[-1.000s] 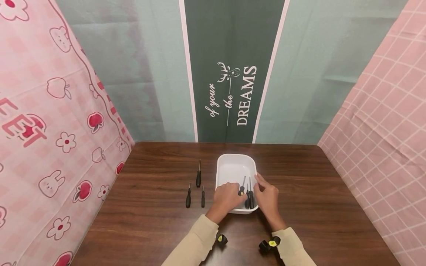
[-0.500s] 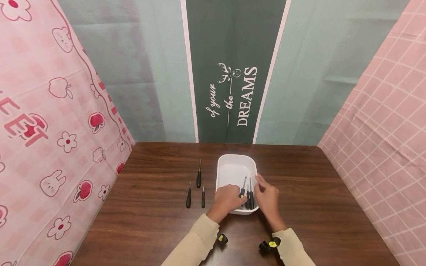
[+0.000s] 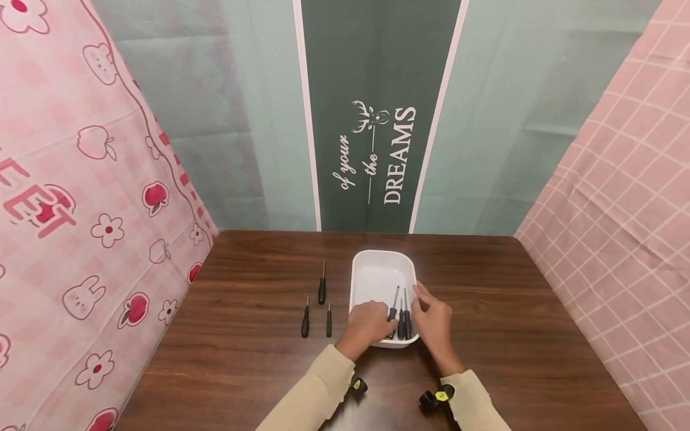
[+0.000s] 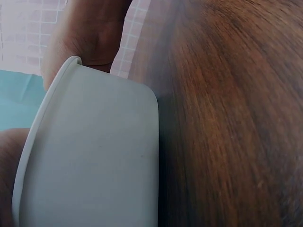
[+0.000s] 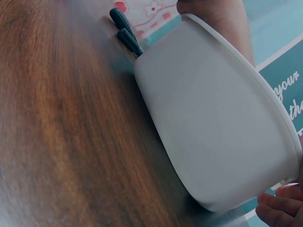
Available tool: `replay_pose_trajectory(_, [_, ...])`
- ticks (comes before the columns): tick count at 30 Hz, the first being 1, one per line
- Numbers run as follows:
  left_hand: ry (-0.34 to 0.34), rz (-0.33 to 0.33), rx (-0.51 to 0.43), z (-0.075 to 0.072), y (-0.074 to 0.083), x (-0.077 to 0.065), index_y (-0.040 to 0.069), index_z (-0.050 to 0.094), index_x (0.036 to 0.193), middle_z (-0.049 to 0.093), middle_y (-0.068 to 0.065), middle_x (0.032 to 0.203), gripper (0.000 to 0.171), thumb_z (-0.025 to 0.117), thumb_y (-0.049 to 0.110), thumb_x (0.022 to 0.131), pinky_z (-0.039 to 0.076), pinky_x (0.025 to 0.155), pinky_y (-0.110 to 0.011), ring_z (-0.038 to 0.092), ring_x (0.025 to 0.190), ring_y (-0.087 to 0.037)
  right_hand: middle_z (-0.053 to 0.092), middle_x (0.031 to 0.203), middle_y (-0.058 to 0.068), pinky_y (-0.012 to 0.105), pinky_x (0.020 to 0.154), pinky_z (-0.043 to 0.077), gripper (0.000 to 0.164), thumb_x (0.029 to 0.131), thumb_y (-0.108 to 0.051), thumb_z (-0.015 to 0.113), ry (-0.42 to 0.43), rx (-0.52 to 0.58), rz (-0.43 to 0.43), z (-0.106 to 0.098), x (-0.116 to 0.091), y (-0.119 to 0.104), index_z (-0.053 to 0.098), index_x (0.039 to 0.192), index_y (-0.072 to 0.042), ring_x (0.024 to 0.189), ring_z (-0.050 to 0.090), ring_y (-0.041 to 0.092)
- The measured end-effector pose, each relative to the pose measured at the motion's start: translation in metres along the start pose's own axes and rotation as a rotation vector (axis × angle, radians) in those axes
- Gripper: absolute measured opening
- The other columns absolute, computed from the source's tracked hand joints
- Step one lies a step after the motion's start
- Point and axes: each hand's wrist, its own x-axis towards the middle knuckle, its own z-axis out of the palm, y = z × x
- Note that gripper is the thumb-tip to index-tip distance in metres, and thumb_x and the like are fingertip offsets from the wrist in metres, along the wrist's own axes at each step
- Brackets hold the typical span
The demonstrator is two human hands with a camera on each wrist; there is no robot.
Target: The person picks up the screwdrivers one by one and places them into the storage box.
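A white tray (image 3: 380, 255) stands on the table, with several dark-handled screwdrivers lying at its near right. My left hand (image 3: 369, 321) reaches into it over the near left side. Its thumb lies across the handle of a screwdriver (image 3: 392, 313) with yellow marks; the other fingers are hidden behind the hand. Beside that one lie two black screwdrivers (image 3: 407, 323). My right hand (image 3: 434, 319) holds the tray's right rim with thumb and fingers. In both wrist views the tray's outer wall (image 4: 94, 146) fills much of the picture.
Left of the tray, three black screwdrivers lie on the wooden table (image 3: 242, 359), shafts pointing away: a longer one (image 3: 321, 290) farther back, two shorter ones (image 3: 305, 323) nearer. Patterned cloths hang at the back and both sides.
My left hand has lowered slightly, and the yellow-marked screwdriver's handle has sunk toward the tray's near end. The right hand stays at the rim.
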Motion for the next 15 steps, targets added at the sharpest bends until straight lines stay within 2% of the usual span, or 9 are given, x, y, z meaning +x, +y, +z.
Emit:
replay_pose_trajectory(9, [0.012, 0.009, 0.022, 0.0027, -0.0012, -0.0005, 0.019, 0.055, 0.064, 0.052, 0.003, 0.058, 0.042, 0.058, 0.045, 0.097, 0.041, 0.049, -0.033, 0.049, 0.052, -0.015, 0.071, 0.119, 0.012, 0.044, 0.09, 0.048, 0.03, 0.084, 0.006, 0.068, 0.018, -0.005, -0.002, 0.0027, -0.0009, 0.003, 0.075, 0.112, 0.0, 0.115, 0.065, 0.031])
replay_pose_trajectory(15, [0.009, 0.023, 0.01, 0.0021, -0.0029, -0.0002, 0.019, 0.053, 0.06, 0.05, 0.004, 0.054, 0.044, 0.058, 0.044, 0.097, 0.039, 0.046, -0.033, 0.048, 0.049, -0.014, 0.071, 0.12, 0.012, 0.048, 0.091, 0.05, 0.029, 0.085, 0.004, 0.068, 0.012, -0.013, -0.002, 0.0033, -0.0012, 0.0026, 0.075, 0.113, 0.0, 0.115, 0.065, 0.032])
